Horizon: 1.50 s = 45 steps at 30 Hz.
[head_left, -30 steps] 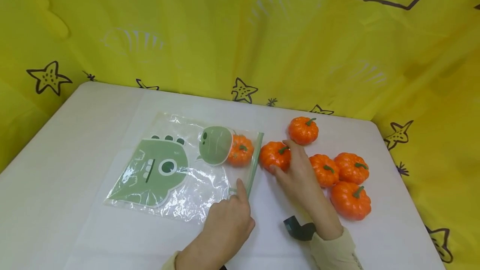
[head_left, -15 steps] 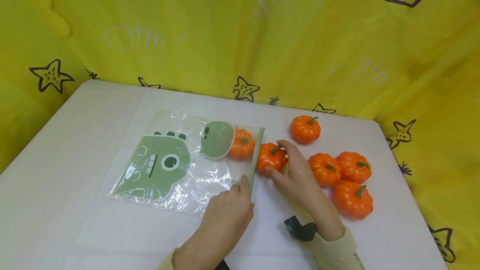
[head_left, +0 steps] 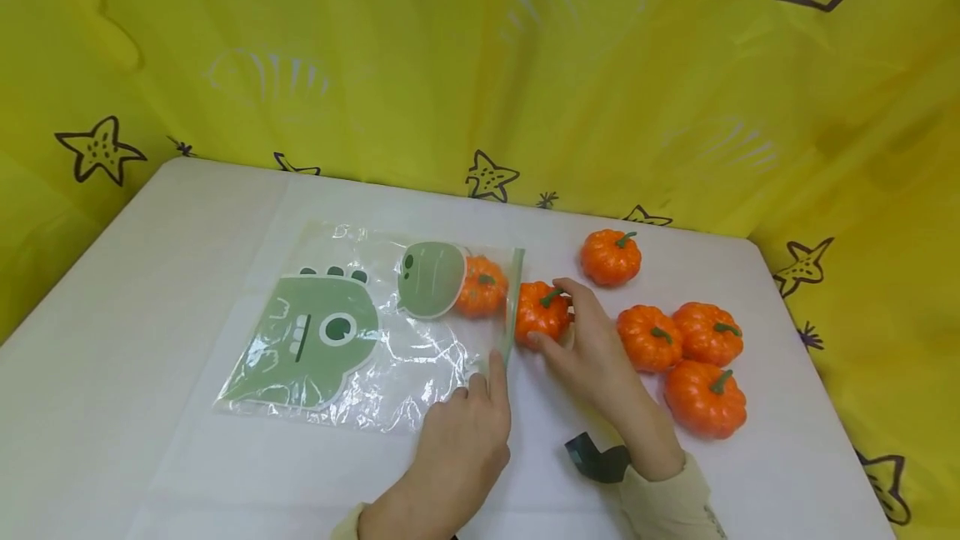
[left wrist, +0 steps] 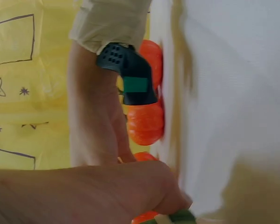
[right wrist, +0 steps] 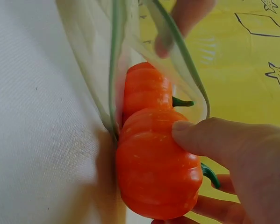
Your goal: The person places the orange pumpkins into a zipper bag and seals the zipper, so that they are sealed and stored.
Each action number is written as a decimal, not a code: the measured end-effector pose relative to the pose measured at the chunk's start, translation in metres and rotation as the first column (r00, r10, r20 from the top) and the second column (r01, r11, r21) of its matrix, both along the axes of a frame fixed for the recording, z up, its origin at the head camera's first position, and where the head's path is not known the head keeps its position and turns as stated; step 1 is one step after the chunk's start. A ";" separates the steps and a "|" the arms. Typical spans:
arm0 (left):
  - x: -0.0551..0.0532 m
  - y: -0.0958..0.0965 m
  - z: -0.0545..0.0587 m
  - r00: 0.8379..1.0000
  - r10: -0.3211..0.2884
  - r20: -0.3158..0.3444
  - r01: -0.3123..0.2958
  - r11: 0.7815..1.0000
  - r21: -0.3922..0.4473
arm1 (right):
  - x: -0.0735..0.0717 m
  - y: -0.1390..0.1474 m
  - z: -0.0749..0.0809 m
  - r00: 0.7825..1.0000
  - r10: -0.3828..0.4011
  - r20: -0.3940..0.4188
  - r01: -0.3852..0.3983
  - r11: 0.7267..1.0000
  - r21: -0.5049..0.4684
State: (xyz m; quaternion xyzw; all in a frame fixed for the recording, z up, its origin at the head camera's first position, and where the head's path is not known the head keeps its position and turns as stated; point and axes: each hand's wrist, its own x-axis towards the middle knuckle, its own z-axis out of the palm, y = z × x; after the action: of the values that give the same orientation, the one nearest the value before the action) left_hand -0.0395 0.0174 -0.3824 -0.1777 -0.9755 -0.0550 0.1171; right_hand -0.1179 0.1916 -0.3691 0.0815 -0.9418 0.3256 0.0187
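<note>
A small orange toy pumpkin [head_left: 542, 312] with a green stem sits at the mouth of a clear zip bag [head_left: 367, 369] printed with a green monster. My right hand [head_left: 596, 352] grips it, thumb on the near side and fingers round the far side. In the right wrist view, the bag's green-edged mouth [right wrist: 193, 77] gapes around another pumpkin [right wrist: 147, 88], which lies inside, right against the gripped one. My left hand [head_left: 465, 440] holds the bag's upper lip near its front corner, index finger stretched along the edge. Its thumb is beside the green strip [left wrist: 183, 217] in the left wrist view.
Several more pumpkins rest on the white table [head_left: 187, 290]: one pumpkin [head_left: 610, 257] at the back and a close group [head_left: 705, 398] right of my right forearm. A dark wrist camera mount [head_left: 597, 458] juts from the right sleeve. A yellow patterned curtain [head_left: 420, 65] hangs behind.
My right hand has brought the pumpkin left, up to the bag's mouth. My left hand has shifted slightly along the bag's edge, its finger still there.
</note>
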 end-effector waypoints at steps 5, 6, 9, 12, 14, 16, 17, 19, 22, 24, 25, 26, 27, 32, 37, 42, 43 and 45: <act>0.001 -0.001 0.009 1.000 -0.003 0.011 0.004 1.000 -0.011 | -0.001 0.000 0.001 1.000 -0.018 -0.017 0.018 1.000 -0.009; 0.002 -0.001 0.009 1.000 -0.003 0.008 0.003 1.000 -0.019 | -0.001 0.000 0.001 1.000 -0.026 -0.012 0.026 1.000 -0.016; 0.004 0.000 0.007 0.999 -0.002 -0.041 0.000 0.999 -0.042 | -0.002 -0.001 0.001 0.998 -0.061 0.006 0.061 0.997 -0.039; 0.004 0.002 0.004 0.996 0.007 -0.093 -0.012 0.998 -0.061 | -0.004 -0.001 0.002 0.996 -0.087 0.010 0.087 0.994 -0.066; 0.004 0.002 0.003 0.995 0.008 -0.102 -0.015 0.997 -0.070 | -0.005 -0.001 0.002 0.996 -0.089 0.003 0.089 0.994 -0.069; 0.004 0.002 0.002 0.995 0.005 -0.097 -0.012 0.997 -0.074 | -0.006 -0.002 0.002 0.996 -0.084 0.002 0.084 0.994 -0.074; 0.004 0.001 0.002 0.996 -0.003 -0.089 -0.004 0.997 -0.077 | -0.006 -0.002 0.001 0.997 -0.083 0.003 0.083 0.994 -0.075; 0.005 -0.001 0.002 0.997 -0.025 -0.073 0.019 0.997 -0.077 | -0.007 -0.002 0.000 0.997 -0.083 0.008 0.083 0.994 -0.076; 0.005 -0.003 0.002 0.994 -0.065 -0.085 0.059 0.995 -0.077 | -0.007 -0.002 -0.001 0.996 -0.090 0.012 0.091 0.993 -0.074; 0.003 -0.004 0.002 0.989 -0.089 -0.119 0.080 0.993 -0.083 | -0.008 -0.002 -0.002 0.996 -0.093 0.014 0.094 0.993 -0.071; 0.002 -0.005 0.002 0.985 -0.100 -0.139 0.089 0.993 -0.083 | -0.009 -0.002 -0.002 0.996 -0.091 0.016 0.092 0.993 -0.071; 0.001 -0.006 0.002 0.981 -0.109 -0.160 0.095 0.992 -0.088 | -0.009 -0.003 -0.003 0.996 -0.088 0.020 0.090 0.993 -0.075; 0.001 -0.007 0.002 0.978 -0.116 -0.174 0.100 0.990 -0.097 | -0.009 -0.003 -0.003 0.996 -0.086 0.027 0.088 0.993 -0.079; 0.004 -0.010 -0.005 0.967 -0.143 -0.209 0.119 0.985 -0.121 | -0.010 -0.006 -0.005 0.995 -0.082 0.060 0.088 0.991 -0.097; 0.005 -0.011 -0.003 0.981 -0.147 -0.127 0.133 0.984 -0.119 | -0.010 -0.006 -0.007 0.996 -0.070 0.049 0.074 0.992 -0.101; -0.003 -0.011 -0.005 0.987 -0.138 -0.077 0.126 0.982 -0.139 | -0.006 -0.002 -0.009 0.998 -0.023 0.055 0.025 0.999 -0.027; -0.004 -0.011 -0.007 0.989 -0.129 -0.071 0.119 0.983 -0.140 | -0.005 -0.001 -0.009 0.999 -0.003 0.052 0.004 1.000 -0.013; -0.005 -0.012 -0.010 0.992 -0.115 -0.044 0.108 0.985 -0.136 | -0.004 0.001 -0.008 0.998 0.038 0.046 -0.038 0.999 -0.012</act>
State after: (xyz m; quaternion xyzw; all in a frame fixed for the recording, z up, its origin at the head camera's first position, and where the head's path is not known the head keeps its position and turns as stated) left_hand -0.0450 0.0055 -0.3920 -0.2409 -0.9622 0.0085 0.1268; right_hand -0.1219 0.1922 -0.3771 0.0916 -0.9385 0.3328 -0.0086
